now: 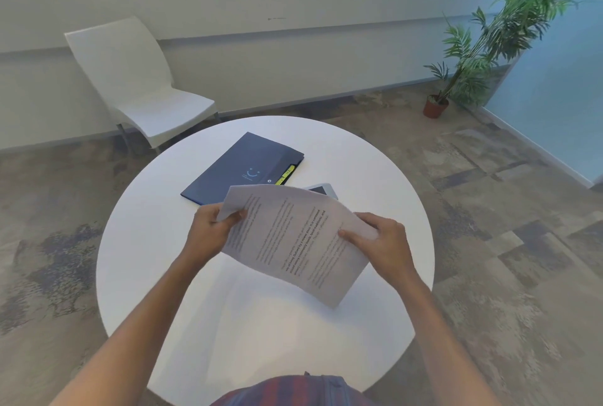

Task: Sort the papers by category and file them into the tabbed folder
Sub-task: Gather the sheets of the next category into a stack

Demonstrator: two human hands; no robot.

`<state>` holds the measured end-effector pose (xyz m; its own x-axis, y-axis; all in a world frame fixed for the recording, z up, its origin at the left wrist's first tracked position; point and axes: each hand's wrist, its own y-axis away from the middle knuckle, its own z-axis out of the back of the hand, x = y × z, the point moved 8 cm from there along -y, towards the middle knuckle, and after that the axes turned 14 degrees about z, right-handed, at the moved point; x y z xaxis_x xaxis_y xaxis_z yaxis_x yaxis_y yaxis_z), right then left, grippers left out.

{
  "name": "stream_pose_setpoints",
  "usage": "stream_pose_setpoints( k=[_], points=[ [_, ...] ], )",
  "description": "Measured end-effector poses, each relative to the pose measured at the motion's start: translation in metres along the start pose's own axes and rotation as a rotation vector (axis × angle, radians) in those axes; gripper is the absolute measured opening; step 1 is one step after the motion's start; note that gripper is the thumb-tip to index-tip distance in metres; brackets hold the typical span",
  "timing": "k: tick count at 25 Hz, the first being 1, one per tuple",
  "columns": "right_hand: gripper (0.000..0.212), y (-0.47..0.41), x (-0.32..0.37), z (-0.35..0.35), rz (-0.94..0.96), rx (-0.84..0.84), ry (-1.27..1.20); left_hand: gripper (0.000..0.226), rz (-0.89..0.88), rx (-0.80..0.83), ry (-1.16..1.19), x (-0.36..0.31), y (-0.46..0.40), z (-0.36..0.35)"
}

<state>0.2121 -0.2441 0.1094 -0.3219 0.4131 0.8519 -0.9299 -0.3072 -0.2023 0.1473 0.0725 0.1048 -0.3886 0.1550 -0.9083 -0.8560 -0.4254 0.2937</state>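
A stack of printed papers [290,239] is lifted above the round white table [163,242], bowed upward in the middle. My left hand [210,229] pinches its left edge and my right hand [381,239] grips its right edge, thumb on top. Behind the papers, a dark blue tabbed folder [238,167] lies closed on the table. Yellow tabs [285,177] stick out of its right side.
A phone or small tablet [321,189] lies on the table just right of the folder, partly hidden by the papers. A white chair [140,86] stands behind the table at the left. A potted plant [437,105] is on the floor at the far right.
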Motion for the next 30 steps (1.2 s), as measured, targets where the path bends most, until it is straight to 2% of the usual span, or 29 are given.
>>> stream_pose_setpoints(
  k=[3, 8, 12, 14, 16, 17, 18, 19, 20, 21, 22, 23, 25, 30],
  points=[
    [0.03, -0.011, 0.014, -0.003, 0.043, 0.134, 0.249, 0.021, -0.082, 0.005, -0.062, -0.024, 0.0, 0.001],
    [0.023, -0.021, 0.031, -0.023, 0.094, 0.244, 0.134, 0.048, -0.213, 0.155, -0.261, -0.063, 0.018, -0.022],
    [0.017, -0.025, 0.033, -0.035, 0.094, 0.284, 0.001, 0.023, -0.299, 0.173, -0.385, -0.071, 0.015, -0.029],
    [0.016, -0.025, 0.026, -0.032, 0.067, 0.236, -0.104, 0.024, -0.328, 0.061, -0.404, -0.072, 0.009, -0.021],
    [0.025, -0.023, 0.015, -0.027, 0.028, 0.139, -0.238, 0.065, -0.265, -0.17, -0.311, -0.067, 0.0, 0.001],
    [0.027, -0.021, 0.009, -0.025, -0.008, 0.078, -0.319, 0.085, -0.145, -0.226, -0.19, -0.056, -0.005, 0.011],
    [0.024, -0.018, 0.004, -0.024, -0.043, 0.022, -0.401, 0.099, 0.012, -0.176, -0.007, -0.04, -0.01, 0.014],
    [0.02, -0.015, 0.0, -0.024, -0.079, -0.018, -0.47, 0.106, 0.139, -0.025, 0.182, -0.023, -0.013, 0.005],
    [0.018, -0.012, -0.004, -0.026, -0.109, -0.048, -0.519, 0.103, 0.23, 0.166, 0.303, -0.008, -0.013, -0.011],
    [0.018, -0.01, -0.008, -0.028, -0.131, -0.07, -0.55, 0.088, 0.272, 0.342, 0.324, 0.0, -0.004, -0.03],
    [0.018, -0.008, -0.011, -0.03, -0.143, -0.092, -0.569, 0.065, 0.281, 0.466, 0.316, 0.004, 0.009, -0.047],
    [0.018, -0.006, -0.014, -0.031, -0.15, -0.11, -0.584, 0.044, 0.285, 0.503, 0.302, 0.008, 0.02, -0.06],
    [0.019, -0.002, -0.017, -0.034, -0.156, -0.124, -0.596, 0.026, 0.285, 0.419, 0.346, 0.014, 0.027, -0.07],
    [0.012, 0.004, -0.018, -0.045, -0.129, -0.066, -0.544, 0.017, 0.153, 0.207, 0.395, 0.019, 0.019, -0.067]
  ],
)
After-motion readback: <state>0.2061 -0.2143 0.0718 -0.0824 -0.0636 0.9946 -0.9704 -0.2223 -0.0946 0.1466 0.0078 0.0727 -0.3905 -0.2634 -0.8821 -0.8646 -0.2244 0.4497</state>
